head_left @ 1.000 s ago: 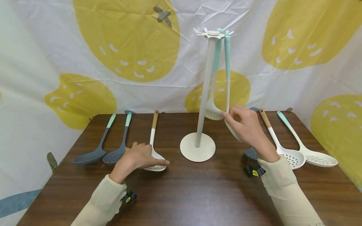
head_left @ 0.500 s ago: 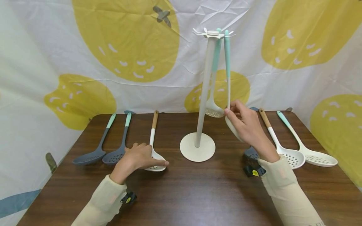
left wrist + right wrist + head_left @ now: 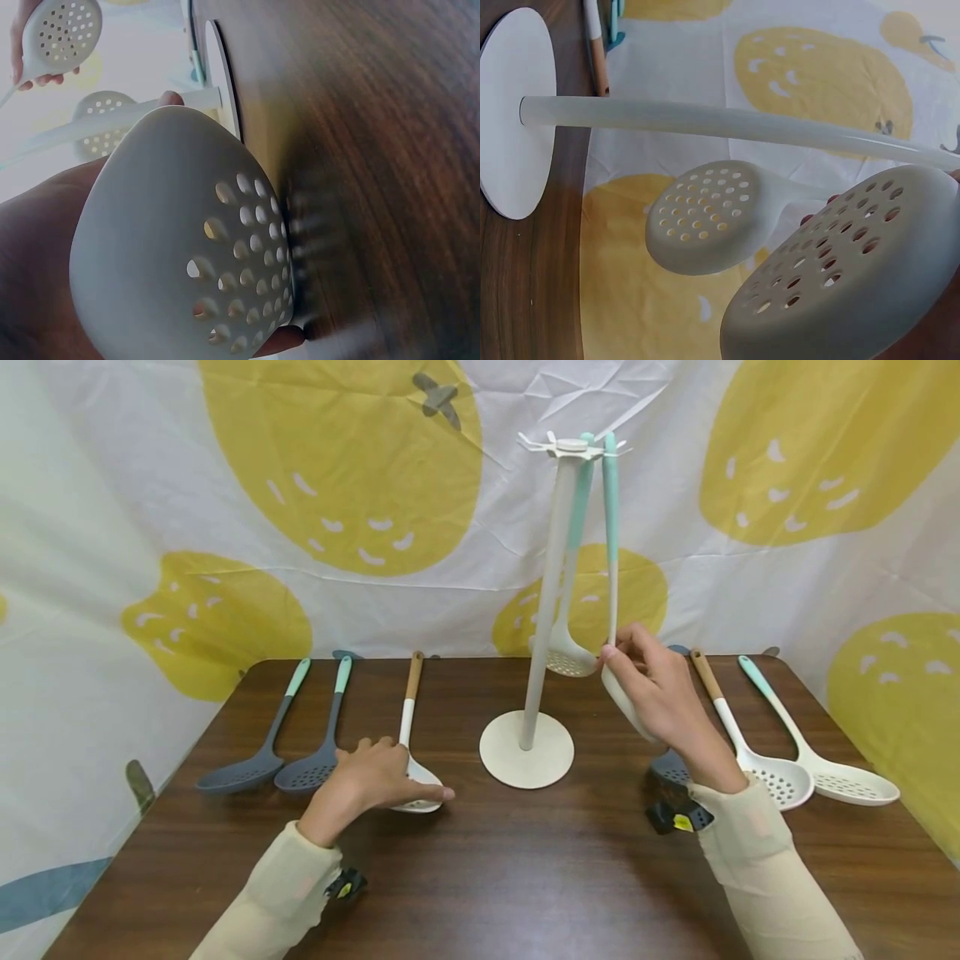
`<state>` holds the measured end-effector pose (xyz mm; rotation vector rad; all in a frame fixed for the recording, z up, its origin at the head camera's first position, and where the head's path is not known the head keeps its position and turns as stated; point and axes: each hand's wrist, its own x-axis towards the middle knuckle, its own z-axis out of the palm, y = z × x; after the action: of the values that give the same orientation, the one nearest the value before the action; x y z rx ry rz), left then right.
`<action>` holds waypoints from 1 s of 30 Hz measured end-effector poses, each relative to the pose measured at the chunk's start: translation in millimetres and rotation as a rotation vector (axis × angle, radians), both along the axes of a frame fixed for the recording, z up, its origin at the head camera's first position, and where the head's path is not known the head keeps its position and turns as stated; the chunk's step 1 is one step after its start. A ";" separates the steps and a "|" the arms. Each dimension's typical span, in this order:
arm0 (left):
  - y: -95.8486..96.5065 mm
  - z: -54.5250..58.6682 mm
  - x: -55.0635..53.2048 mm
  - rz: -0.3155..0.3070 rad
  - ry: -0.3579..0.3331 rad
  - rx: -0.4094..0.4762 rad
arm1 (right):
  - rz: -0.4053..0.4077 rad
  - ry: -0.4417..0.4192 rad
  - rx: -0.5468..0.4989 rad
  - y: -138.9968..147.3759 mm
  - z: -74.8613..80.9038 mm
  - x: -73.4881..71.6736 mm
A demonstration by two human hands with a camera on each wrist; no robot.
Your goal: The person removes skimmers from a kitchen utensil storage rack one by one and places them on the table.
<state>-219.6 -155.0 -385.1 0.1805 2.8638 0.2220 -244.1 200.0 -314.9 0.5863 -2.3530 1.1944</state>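
Note:
In the head view my right hand (image 3: 656, 689) pinches a white skimmer with a mint handle (image 3: 612, 510) at its neck, the handle's end up at the hooks of the white utensil stand (image 3: 549, 602). Its perforated bowl fills the corner of the right wrist view. Beside it, another mint-handled skimmer (image 3: 572, 656) hangs from the stand. My left hand (image 3: 371, 777) lies loosely over the bowl of a white skimmer with a wooden handle (image 3: 412, 681) on the table. The left wrist view shows this bowl (image 3: 165, 225) up close, my fingertips (image 3: 281, 340) at its edge.
Two dark grey utensils with mint handles, a spoon (image 3: 240, 775) and a skimmer (image 3: 303, 772), lie at the left. On the right lie a dark skimmer (image 3: 669, 768), a wooden-handled white skimmer (image 3: 783, 783) and a mint-handled slotted spoon (image 3: 855, 783). A lemon-print cloth (image 3: 420, 610) hangs behind the table.
The right hand has shifted slightly up and to the right, taking the lower end of the skimmer a little farther from the pole. My left hand stays over its bowl.

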 end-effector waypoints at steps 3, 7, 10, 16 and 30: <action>0.6 -0.1 0.3 -0.003 -0.001 -0.006 | 0.004 -0.018 -0.018 0.4 1.5 1.0; 1.3 -0.3 0.1 -0.006 -0.003 -0.010 | 0.018 -0.003 -0.090 1.9 4.0 1.6; 1.6 -0.9 -0.6 -0.010 0.000 -0.012 | 0.002 0.016 -0.131 5.0 6.5 2.1; 0.6 -2.9 -1.7 -0.007 -0.002 -0.010 | -0.127 -0.116 -0.091 13.7 10.3 4.3; 0.3 0.3 -0.7 -0.010 -0.009 -0.012 | -0.140 -0.394 0.167 30.4 9.2 -2.1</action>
<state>-220.2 -154.7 -384.8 0.1912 2.8536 0.2032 -246.2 230.4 -305.7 0.2456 -2.7909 1.1396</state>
